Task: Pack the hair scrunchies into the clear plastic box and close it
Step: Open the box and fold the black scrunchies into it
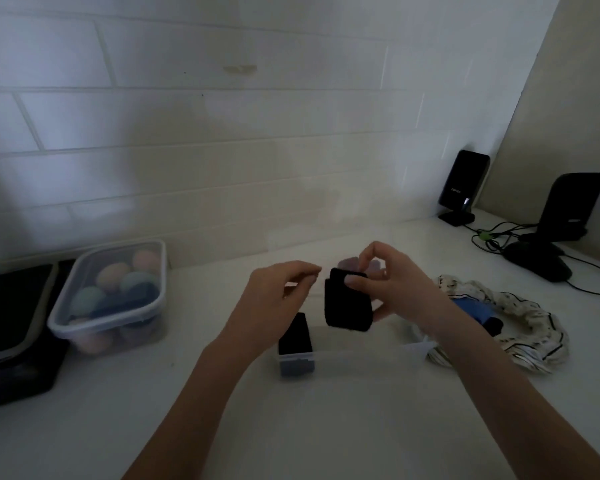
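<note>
The packing step looks underway: the right hand point(392, 289) pinches a folded black scrunchie point(347, 301) just above the clear plastic box point(368, 355), while the left hand point(278, 292), fingers curled, seems to hold the box's far edge. One black piece point(296, 332) already sits at the box's left end. Next, lower it in beside that. Right of the box lie a patterned scrunchie point(520, 313) and something blue point(471, 308). Dim blur hides the lid.

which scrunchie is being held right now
The black scrunchie, pinched in the right hand above the clear plastic box; the cream patterned scrunchie lies on the counter.
</note>
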{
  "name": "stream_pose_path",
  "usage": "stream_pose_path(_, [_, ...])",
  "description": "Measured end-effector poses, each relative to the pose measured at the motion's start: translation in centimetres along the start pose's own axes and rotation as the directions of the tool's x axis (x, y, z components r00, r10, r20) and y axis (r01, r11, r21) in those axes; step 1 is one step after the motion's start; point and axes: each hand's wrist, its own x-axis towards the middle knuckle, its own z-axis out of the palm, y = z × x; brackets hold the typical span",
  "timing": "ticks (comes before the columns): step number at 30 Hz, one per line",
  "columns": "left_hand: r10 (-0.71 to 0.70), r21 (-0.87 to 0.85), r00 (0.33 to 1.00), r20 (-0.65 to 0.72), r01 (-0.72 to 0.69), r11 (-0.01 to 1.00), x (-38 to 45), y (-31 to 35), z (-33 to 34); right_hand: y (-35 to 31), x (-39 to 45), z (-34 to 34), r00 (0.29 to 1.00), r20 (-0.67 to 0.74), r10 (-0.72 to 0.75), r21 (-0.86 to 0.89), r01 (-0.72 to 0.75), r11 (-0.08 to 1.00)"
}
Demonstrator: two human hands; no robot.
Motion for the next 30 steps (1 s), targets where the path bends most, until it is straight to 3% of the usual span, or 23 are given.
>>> stream_pose_path(4, [0.120, 0.159, 0.989, -0.088, -0.105, 0.982, -1.5, -0.5, -0.7, 1.1, -0.8, 1.1, 0.998, 0.044, 0.046, -0.151, -0.038, 0.988])
stream_pose_path(11, [0.077, 0.312, 0.994, -0.074, -0.050, 0.949, -3.0, -0.7, -0.4, 1.7, -0.7, 2.7, 0.989, 0.136, 0.060, -0.369, -0.006, 0.929])
stream_pose_path(21, [-0.068, 0.455, 0.950, 0.306, -0.083, 0.887, -2.2, 0.9, -1.6, 1.3, -1.6, 2.6, 0.976, 0.218, 0.024, -0.577, 0.109, 0.809])
stream_pose_path(24, [-0.081, 0.438, 0.915, 0.395, -0.110, 0.892, -2.2, 0.9, -1.7, 0.9, -1.6, 3.0, 0.969, 0.245, -0.007, -0.694, 0.181, 0.697])
stream_pose_path(28, [-0.148, 0.506, 0.872, 0.467, -0.126, 0.853, -1.8, 1.2, -1.8, 0.1, -1.7, 3.7, 0.956, 0.290, -0.055, -0.851, 0.283, 0.442])
stream_pose_path(30, [-0.175, 0.505, 0.841, 0.513, -0.130, 0.854, -1.6, 1.2, -1.7, 0.1, -1.4, 4.0, 0.940, 0.336, -0.057, -0.855, 0.330, 0.399])
